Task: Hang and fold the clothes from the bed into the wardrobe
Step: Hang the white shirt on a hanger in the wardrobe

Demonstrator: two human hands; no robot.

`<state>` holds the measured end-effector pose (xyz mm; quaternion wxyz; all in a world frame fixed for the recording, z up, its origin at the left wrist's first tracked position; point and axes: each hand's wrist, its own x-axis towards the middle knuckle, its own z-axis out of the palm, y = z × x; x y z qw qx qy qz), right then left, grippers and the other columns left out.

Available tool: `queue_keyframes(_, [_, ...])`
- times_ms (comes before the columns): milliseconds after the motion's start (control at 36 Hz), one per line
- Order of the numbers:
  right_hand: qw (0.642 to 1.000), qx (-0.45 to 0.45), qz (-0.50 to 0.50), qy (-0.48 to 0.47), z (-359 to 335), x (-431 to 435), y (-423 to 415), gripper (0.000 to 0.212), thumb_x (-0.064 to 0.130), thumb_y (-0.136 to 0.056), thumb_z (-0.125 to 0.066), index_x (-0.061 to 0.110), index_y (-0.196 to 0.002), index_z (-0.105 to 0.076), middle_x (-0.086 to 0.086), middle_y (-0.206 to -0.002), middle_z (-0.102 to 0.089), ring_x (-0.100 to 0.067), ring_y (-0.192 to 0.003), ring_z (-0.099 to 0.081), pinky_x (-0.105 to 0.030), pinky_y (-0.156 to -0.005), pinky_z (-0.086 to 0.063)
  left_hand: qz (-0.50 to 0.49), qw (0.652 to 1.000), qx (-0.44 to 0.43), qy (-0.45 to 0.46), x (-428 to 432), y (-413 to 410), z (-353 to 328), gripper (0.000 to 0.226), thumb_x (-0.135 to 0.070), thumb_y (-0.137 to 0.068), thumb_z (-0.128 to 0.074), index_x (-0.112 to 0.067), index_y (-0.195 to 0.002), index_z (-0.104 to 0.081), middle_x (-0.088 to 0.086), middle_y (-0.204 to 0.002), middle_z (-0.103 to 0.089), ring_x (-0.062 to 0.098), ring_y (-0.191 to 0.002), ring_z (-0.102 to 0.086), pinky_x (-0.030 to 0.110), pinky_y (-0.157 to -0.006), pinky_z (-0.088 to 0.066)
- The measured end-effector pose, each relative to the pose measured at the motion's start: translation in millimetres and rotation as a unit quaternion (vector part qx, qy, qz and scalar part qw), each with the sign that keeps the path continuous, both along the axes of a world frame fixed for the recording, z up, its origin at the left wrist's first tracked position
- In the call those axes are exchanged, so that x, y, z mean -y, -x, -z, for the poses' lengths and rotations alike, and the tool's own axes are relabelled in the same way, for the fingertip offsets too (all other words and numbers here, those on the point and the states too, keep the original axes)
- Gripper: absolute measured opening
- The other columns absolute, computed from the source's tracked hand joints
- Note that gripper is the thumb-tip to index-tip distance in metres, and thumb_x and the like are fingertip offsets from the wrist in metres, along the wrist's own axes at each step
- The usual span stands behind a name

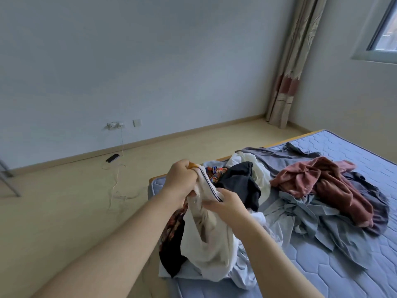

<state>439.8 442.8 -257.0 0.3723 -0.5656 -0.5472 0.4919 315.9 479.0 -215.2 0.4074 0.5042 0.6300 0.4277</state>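
A white garment [206, 237] with a dark-striped edge hangs between both hands above the bed's near corner. My left hand [179, 179] grips its top edge, where a bit of orange shows. My right hand [227, 206] pinches the striped hem lower down. Behind it lie a black garment [238, 186] and a patterned red-orange cloth [216, 174]. Further right on the blue quilted mattress [343, 276] sit a dusty pink garment [322, 183], light blue clothes [311, 222] and a grey one [279, 160]. No wardrobe is in view.
Beige floor [64, 211] spreads to the left, with a phone [112, 158] on a charging cable from a wall socket [115, 125]. A metal leg [8, 179] shows at the far left. A curtain [287, 87] hangs in the corner by a window [384, 31].
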Motion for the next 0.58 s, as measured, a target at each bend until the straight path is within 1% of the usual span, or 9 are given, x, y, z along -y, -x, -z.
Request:
queue_keyframes(28, [0.999,0.005,0.024,-0.028,-5,-3,2,0.019,0.008,-0.082,-0.064,0.017,-0.067,-0.056,0.011,-0.053,-0.051,-0.011,-0.055,-0.045,-0.018,-0.048,-0.034,0.004,1.000,-0.012,-0.028,3,3,-11,0.023,0.003,-0.079,-0.036,-0.009,-0.063,-0.047,0.007,-0.063,-0.042,0.020,-0.061,-0.037,0.029,-0.057,-0.032])
queue_keyframes(83, [0.993,-0.022,0.085,-0.076,-17,-12,4,0.031,0.007,-0.086,-0.058,0.016,-0.059,-0.046,0.012,-0.043,-0.040,-0.010,-0.051,-0.034,-0.019,-0.047,-0.026,-0.003,0.995,-0.050,-0.089,7,12,-29,0.016,-0.001,-0.080,-0.046,-0.007,-0.075,-0.060,0.002,-0.069,-0.054,0.019,-0.067,-0.046,0.029,-0.063,-0.037])
queue_keyframes(194, [0.971,-0.137,0.135,-0.139,-57,-22,7,0.034,-0.001,-0.082,-0.047,0.024,-0.067,-0.066,0.017,-0.051,-0.058,0.003,-0.050,-0.050,-0.010,-0.047,-0.039,-0.044,0.962,-0.156,-0.220,13,33,-53,0.012,-0.009,-0.080,-0.062,-0.021,-0.078,-0.060,-0.012,-0.074,-0.058,0.012,-0.073,-0.053,0.025,-0.062,-0.041])
queue_keyframes(278, [0.961,-0.205,0.113,-0.148,-83,-24,17,0.040,0.004,-0.074,-0.045,0.034,-0.068,-0.071,0.016,-0.059,-0.063,-0.001,-0.058,-0.057,-0.014,-0.051,-0.045,-0.088,0.932,-0.232,-0.263,8,43,-56,0.016,-0.012,-0.081,-0.061,-0.027,-0.078,-0.056,-0.012,-0.073,-0.053,0.010,-0.068,-0.048,0.020,-0.052,-0.033])
queue_keyframes(361, [0.952,-0.246,0.097,-0.155,-98,-26,22,0.040,0.004,-0.076,-0.045,0.034,-0.068,-0.071,0.013,-0.063,-0.066,-0.005,-0.063,-0.060,-0.019,-0.056,-0.049,-0.126,0.917,-0.304,-0.225,-3,55,-46,0.017,-0.016,-0.085,-0.051,-0.027,-0.073,-0.052,-0.006,-0.079,-0.050,0.012,-0.067,-0.047,0.022,-0.049,-0.026])
queue_keyframes(417, [0.944,-0.277,0.099,-0.152,-102,-29,20,0.044,-0.002,-0.082,-0.043,0.029,-0.066,-0.071,0.010,-0.062,-0.066,-0.005,-0.059,-0.060,-0.018,-0.054,-0.049,-0.112,0.912,-0.349,-0.184,-12,66,-32,0.021,-0.020,-0.086,-0.051,-0.019,-0.066,-0.046,0.004,-0.081,-0.047,0.024,-0.076,-0.051,0.025,-0.052,-0.031])
queue_keyframes(500, [0.942,-0.278,0.120,-0.144,-100,-30,15,0.046,-0.001,-0.083,-0.043,0.029,-0.057,-0.067,0.010,-0.054,-0.060,-0.006,-0.053,-0.055,-0.018,-0.050,-0.046,-0.075,0.901,-0.417,-0.088,-20,81,-12,0.024,-0.033,-0.087,-0.051,-0.011,-0.080,-0.053,0.013,-0.091,-0.048,0.032,-0.094,-0.051,0.032,-0.065,-0.039])
queue_keyframes(528, [0.944,-0.267,0.136,-0.138,-96,-32,13,0.047,0.000,-0.083,-0.042,0.029,-0.054,-0.065,0.011,-0.051,-0.058,-0.008,-0.053,-0.052,-0.018,-0.049,-0.044,-0.074,0.908,-0.409,-0.061,-20,86,-7,0.030,-0.039,-0.086,-0.053,-0.009,-0.084,-0.055,0.013,-0.093,-0.049,0.032,-0.094,-0.052,0.033,-0.066,-0.040])
queue_keyframes(583, [0.948,-0.236,0.173,-0.122,-86,-32,10,0.045,0.000,-0.082,-0.041,0.027,-0.054,-0.064,0.011,-0.048,-0.054,-0.010,-0.054,-0.048,-0.016,-0.046,-0.040,-0.071,0.940,-0.333,-0.018,-19,92,-1,0.038,-0.045,-0.080,-0.056,-0.008,-0.073,-0.050,0.011,-0.083,-0.051,0.031,-0.082,-0.052,0.030,-0.059,-0.036])
